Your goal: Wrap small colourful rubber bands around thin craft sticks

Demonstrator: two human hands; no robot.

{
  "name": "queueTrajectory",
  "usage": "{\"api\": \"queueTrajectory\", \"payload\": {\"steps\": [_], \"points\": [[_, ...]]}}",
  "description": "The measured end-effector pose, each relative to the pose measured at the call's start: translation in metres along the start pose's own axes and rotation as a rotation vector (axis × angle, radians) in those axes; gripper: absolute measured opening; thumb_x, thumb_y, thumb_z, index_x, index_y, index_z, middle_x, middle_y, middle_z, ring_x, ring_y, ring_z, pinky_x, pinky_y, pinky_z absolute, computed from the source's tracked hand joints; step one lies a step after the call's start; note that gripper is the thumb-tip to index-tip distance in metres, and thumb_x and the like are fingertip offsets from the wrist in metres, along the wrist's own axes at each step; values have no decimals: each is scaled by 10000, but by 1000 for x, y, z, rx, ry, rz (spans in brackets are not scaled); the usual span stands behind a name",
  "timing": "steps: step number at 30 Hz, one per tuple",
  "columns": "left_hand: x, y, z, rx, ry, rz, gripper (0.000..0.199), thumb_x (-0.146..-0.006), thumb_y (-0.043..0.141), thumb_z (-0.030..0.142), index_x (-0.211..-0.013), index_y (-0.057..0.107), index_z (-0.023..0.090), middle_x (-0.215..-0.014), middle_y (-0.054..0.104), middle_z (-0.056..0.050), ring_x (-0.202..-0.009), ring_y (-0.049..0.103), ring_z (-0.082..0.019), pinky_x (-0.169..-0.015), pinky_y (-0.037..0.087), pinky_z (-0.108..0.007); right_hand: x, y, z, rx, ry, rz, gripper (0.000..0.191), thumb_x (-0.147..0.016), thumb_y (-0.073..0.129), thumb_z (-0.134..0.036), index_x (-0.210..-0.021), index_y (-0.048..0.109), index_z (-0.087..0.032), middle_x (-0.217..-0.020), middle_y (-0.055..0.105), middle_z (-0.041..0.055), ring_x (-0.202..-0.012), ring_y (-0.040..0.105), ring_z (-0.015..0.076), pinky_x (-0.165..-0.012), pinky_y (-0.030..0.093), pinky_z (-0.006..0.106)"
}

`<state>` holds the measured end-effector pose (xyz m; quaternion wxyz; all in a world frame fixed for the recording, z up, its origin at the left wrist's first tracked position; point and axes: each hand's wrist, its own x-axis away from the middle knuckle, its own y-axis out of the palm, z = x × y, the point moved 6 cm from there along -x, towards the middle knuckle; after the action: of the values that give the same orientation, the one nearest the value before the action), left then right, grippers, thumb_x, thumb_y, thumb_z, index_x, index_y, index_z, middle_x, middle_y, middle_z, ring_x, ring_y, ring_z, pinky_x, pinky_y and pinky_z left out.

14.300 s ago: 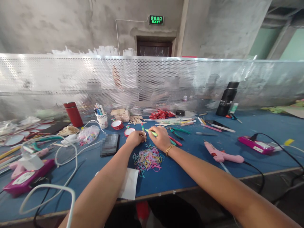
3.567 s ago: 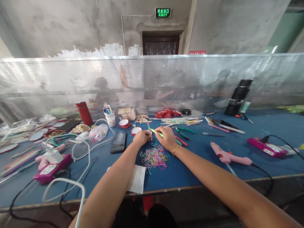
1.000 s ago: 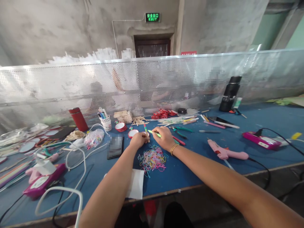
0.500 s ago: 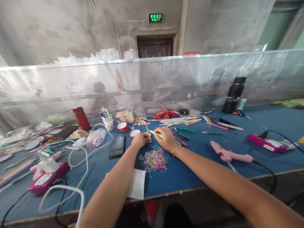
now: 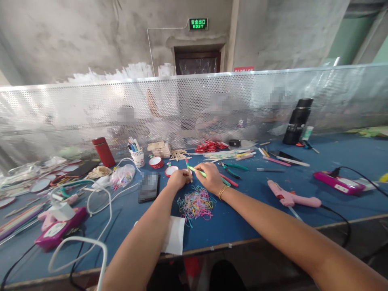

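My left hand is closed on a small wooden stick, held upright with red and green coloring near its top. In my right hand is a light green marker, its tip meeting the stick or very close to it. Just below both hands lies a tangled pile of colorful thin cords or bands. A white round piece with a red rim sits beside my left hand. Pliers with teal handles and red-handled ones rest right of my right hand.
A phone and a white paper lie near my left forearm. White cable loops across the left side. A pink glue gun is at right. A red bottle and black flask stand toward the perforated screen.
Both hands stay in nearly the same place, still holding the stick and the marker. The marker has shifted slightly left, toward the stick.
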<state>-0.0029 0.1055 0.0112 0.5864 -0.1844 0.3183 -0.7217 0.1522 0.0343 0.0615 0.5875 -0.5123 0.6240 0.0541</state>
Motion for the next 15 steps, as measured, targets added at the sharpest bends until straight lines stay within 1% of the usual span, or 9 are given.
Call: {"api": "queueTrajectory", "payload": {"steps": [7,12,15], "points": [[-1,-1,-1,-34,6,7,185,-732,642,334,-699,719,169,-583,636,-10,-520,531,-109,-506,368,-217,0,-2,2,10,27,17,119,-900,517,-264,-885,627,-219,-809,665,22,-823,560,185,-821,353,319],[1,-1,2,-18,13,4,145,-729,632,279,-687,710,164,-603,651,-13,-545,556,-115,-529,376,-222,0,1,0,-3,-6,2,121,-907,517,-275,-905,627,-224,-825,668,18,-831,559,184,-827,352,316],[2,-2,4,-32,19,2,155,-735,635,293,-692,712,165,-600,650,-10,-544,555,-114,-516,361,-223,0,0,0,10,-1,6,105,-903,528,-265,-896,623,-221,-811,664,9,-821,553,181,-821,348,312]]}}
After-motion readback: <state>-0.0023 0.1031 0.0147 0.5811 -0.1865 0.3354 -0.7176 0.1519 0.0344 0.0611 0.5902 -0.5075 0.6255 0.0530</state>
